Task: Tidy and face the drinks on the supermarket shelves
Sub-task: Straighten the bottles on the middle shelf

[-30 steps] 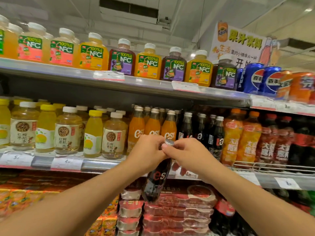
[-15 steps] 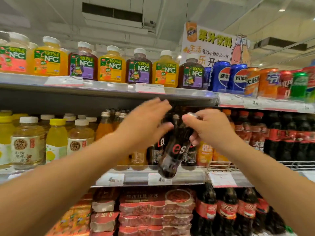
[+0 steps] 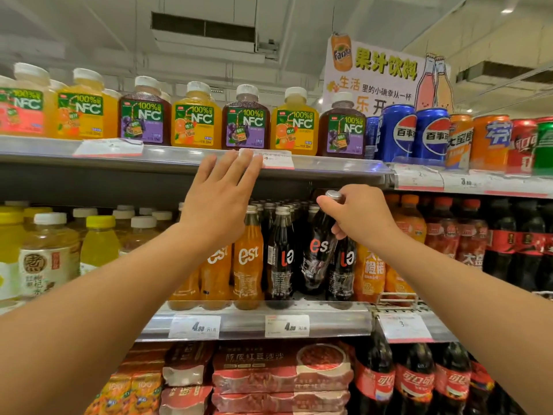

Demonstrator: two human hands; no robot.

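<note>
My right hand (image 3: pixel 360 215) grips the neck and silver cap of a dark est cola bottle (image 3: pixel 317 253). The bottle tilts slightly and sits among the other dark est bottles (image 3: pixel 279 259) on the middle shelf (image 3: pixel 254 322), its label facing out. My left hand (image 3: pixel 223 193) is open with fingers spread, held in front of the orange est bottles (image 3: pixel 248 262), fingertips near the upper shelf edge (image 3: pixel 179 160). It holds nothing.
NFC juice bottles (image 3: pixel 196 118) line the top shelf, with Pepsi cans (image 3: pixel 399 133) to their right. Yellow and tea bottles (image 3: pixel 48 259) stand at left, orange and red bottles (image 3: pixel 454 235) at right. Packaged goods and cola bottles (image 3: pixel 416 381) fill the lower shelf.
My right hand has carried the dark est bottle up from below the shelf edge into the row. My left hand let go of it and rose, fingers spread.
</note>
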